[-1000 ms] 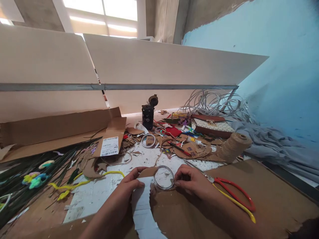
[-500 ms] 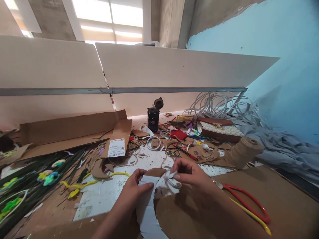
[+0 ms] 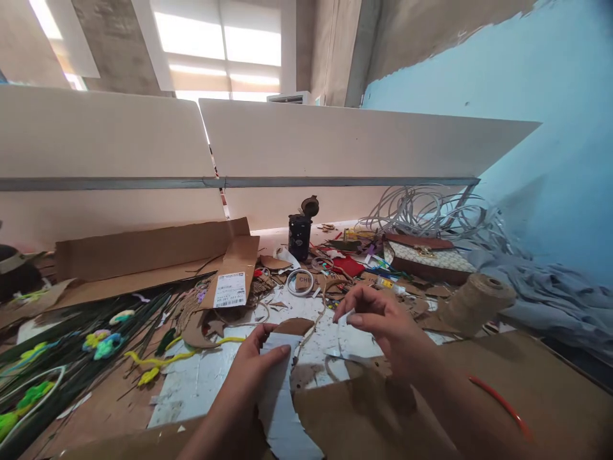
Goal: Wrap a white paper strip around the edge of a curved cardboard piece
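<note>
My left hand (image 3: pixel 261 361) grips a curved cardboard piece (image 3: pixel 297 327) faced with a white paper-like layer (image 3: pixel 285 409), the thumb lying flat on the white side. To its right, my right hand (image 3: pixel 376 316) pinches a short white strip (image 3: pixel 341 335) that looks like tape, between thumb and fingers. The strip hangs apart from the cardboard. Below the right hand lies a pale ring shape, partly hidden and hard to make out. A red handle (image 3: pixel 500 402) shows beside my right forearm, which covers the rest of the tool.
A white tape roll (image 3: pixel 299 292), a black canister with its lid up (image 3: pixel 299 237) and cardboard scraps lie ahead. Twine on a spool (image 3: pixel 476 300), a handbag (image 3: pixel 426 259) and coiled tubing (image 3: pixel 412 207) are at right. An open cardboard box (image 3: pixel 143 255) and yellow pipe cleaner (image 3: pixel 167 360) are at left.
My right hand has moved away from the cardboard piece, drawing the white strip with it. My left hand keeps its hold. My right forearm now covers more of the red-handled scissors.
</note>
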`<state>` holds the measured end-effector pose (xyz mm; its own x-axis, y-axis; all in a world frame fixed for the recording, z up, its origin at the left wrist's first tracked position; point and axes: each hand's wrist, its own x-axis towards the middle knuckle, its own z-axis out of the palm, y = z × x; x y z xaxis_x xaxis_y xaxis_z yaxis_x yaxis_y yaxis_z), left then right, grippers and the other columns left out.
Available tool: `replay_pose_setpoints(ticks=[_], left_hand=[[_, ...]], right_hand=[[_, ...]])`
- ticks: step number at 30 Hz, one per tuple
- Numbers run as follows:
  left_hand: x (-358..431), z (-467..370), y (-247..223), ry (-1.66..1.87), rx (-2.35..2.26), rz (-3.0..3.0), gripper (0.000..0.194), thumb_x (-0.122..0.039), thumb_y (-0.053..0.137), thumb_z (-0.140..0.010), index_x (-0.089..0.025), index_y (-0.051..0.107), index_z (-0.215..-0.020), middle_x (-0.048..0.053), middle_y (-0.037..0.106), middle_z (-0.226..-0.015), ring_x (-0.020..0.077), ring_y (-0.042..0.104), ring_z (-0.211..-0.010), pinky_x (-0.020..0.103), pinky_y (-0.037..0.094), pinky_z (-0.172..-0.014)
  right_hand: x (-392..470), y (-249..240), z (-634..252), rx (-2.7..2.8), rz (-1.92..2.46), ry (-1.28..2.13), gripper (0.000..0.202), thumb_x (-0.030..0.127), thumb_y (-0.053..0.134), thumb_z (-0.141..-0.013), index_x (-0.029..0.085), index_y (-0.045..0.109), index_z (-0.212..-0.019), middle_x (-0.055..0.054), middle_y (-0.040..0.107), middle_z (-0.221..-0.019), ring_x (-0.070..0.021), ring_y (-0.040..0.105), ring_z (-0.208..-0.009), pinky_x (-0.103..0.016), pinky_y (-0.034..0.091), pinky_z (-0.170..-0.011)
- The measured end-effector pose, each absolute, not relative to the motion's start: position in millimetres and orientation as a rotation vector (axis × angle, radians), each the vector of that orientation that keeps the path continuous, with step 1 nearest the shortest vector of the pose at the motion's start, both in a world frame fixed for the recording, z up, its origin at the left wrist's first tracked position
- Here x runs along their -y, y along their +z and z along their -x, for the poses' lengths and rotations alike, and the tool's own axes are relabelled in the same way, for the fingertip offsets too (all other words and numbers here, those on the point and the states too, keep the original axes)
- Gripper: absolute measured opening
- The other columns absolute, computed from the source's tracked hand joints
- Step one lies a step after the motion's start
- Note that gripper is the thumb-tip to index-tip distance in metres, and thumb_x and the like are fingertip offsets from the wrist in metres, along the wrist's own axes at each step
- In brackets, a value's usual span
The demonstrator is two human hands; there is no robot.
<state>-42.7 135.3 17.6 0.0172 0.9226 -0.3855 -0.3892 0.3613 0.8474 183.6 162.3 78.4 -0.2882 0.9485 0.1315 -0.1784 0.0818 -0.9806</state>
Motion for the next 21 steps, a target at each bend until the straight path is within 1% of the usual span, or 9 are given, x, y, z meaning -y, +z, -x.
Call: replay_pose_setpoints(ticks=[5, 10, 14, 18, 21], left_hand=[[-137, 44, 15, 1.111, -1.14, -0.611, 0.061, -0.013, 0.082, -0.062, -0.023, 0.057, -0.117, 0.007, 0.078, -0.087, 0.0199, 0.07, -0.053, 0.027, 0.055, -0.05], [-135, 42, 16, 1.127, -1.154, -0.607, 0.061, -0.012, 0.08, -0.064, -0.024, 0.055, -0.118, 0.005, 0.077, -0.079, 0.021, 0.07, -0.051, 0.028, 0.055, -0.049], [-132, 40, 19, 1.142, -1.157, -0.605, 0.061, -0.014, 0.078, -0.067, -0.025, 0.054, -0.122, 0.004, 0.076, -0.076, 0.0222, 0.07, -0.051, 0.029, 0.055, -0.048], [-131, 39, 21, 1.143, -1.147, -0.611, 0.062, -0.014, 0.079, -0.066, -0.024, 0.055, -0.122, 0.006, 0.077, -0.079, 0.0233, 0.071, -0.053, 0.03, 0.056, -0.05], [-130, 38, 21, 1.149, -1.152, -0.635, 0.061, -0.014, 0.078, -0.067, -0.024, 0.055, -0.122, 0.007, 0.077, -0.081, 0.023, 0.071, -0.053, 0.03, 0.055, -0.05]], right_hand=[[-164, 94, -192, 1.339, 0.812, 1.409, 0.013, 0.023, 0.071, -0.07, 0.021, 0.061, -0.077, -0.005, 0.071, -0.082, -0.0207, 0.059, -0.079, -0.033, 0.042, -0.07], [-163, 102, -197, 1.323, 0.788, 1.415, 0.013, 0.023, 0.071, -0.07, 0.021, 0.059, -0.075, -0.006, 0.072, -0.083, -0.0215, 0.061, -0.081, -0.034, 0.045, -0.072], [-161, 103, -196, 1.268, 0.8, 1.44, 0.015, 0.024, 0.073, -0.069, 0.021, 0.06, -0.075, -0.005, 0.071, -0.081, -0.0216, 0.062, -0.079, -0.035, 0.047, -0.072], [-162, 103, -195, 1.205, 0.807, 1.43, 0.015, 0.023, 0.074, -0.068, 0.022, 0.06, -0.075, -0.003, 0.069, -0.076, -0.019, 0.06, -0.074, -0.031, 0.047, -0.067], [-165, 104, -195, 1.178, 0.801, 1.408, 0.015, 0.022, 0.074, -0.068, 0.021, 0.061, -0.075, -0.001, 0.065, -0.072, -0.0159, 0.055, -0.068, -0.027, 0.045, -0.063]])
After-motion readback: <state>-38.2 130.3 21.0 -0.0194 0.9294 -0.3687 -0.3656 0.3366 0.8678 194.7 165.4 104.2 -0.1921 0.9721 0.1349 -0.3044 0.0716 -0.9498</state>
